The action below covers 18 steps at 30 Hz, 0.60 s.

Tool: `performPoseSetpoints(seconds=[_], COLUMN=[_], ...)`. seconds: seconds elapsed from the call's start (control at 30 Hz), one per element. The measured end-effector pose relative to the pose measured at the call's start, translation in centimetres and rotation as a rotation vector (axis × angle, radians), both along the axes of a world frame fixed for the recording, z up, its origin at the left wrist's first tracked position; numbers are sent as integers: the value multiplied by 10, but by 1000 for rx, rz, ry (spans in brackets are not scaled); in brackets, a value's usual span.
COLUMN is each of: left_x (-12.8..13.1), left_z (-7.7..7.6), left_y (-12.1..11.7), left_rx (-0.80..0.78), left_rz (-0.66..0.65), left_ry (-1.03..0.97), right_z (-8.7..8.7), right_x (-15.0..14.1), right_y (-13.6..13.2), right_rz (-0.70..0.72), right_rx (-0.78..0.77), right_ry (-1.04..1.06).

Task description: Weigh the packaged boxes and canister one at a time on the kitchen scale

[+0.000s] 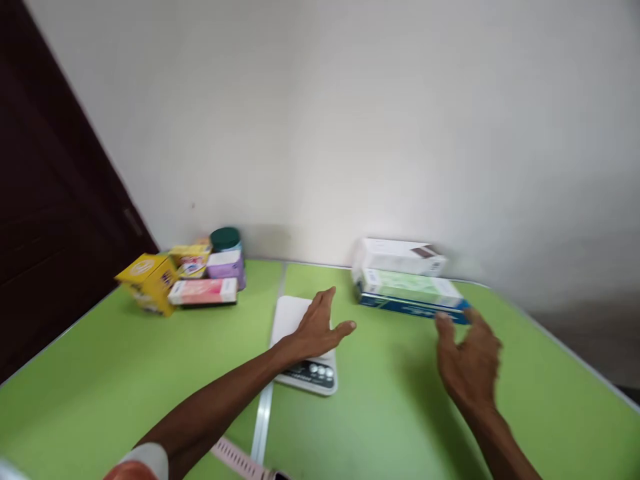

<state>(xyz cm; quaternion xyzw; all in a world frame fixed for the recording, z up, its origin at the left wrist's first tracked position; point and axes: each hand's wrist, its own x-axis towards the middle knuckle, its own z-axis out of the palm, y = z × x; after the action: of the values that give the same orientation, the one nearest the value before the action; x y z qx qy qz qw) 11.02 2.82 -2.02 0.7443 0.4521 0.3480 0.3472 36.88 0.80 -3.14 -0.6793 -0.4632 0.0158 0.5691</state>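
Observation:
My left hand reaches over a white kitchen scale, fingers stretched out and thumb apart, with nothing in it. Part of the scale's platform is hidden beneath the hand; its dark panel with round buttons shows at the near end. To the right, my right hand is held above the table, slightly blurred, with thumb and fingers apart. It is nearest the right end of a green-and-white box with a blue lower side. Whether the fingertips touch that box I cannot tell.
Behind the green-and-white box lies a white box by the wall. At the left stand a yellow box, a pink-and-white box, a purple box and a green-lidded jar. A pink-strapped watch lies at the front of the green table.

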Motion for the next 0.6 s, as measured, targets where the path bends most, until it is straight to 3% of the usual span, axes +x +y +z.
performPoseSetpoints(seconds=[0.13, 0.27, 0.37, 0.43, 0.6], left_x=[-79, -160, -212, -238, -275], left_z=[-4, -12, -17, -20, -36], left_y=[-59, -93, -94, -88, -66], left_rx=[106, 242, 371, 406, 263], left_rz=[168, 503, 830, 972, 979], left_ry=[-43, -29, -40, -77, -185], right_z=[5, 16, 21, 21, 7], right_x=[-65, -160, -236, -282, -362], right_y=[-30, -43, -35, -24, 4], right_rz=[229, 527, 755, 872, 872], right_rx=[-112, -75, -170, -252, -302], right_ry=[-142, -70, 95, 189, 265])
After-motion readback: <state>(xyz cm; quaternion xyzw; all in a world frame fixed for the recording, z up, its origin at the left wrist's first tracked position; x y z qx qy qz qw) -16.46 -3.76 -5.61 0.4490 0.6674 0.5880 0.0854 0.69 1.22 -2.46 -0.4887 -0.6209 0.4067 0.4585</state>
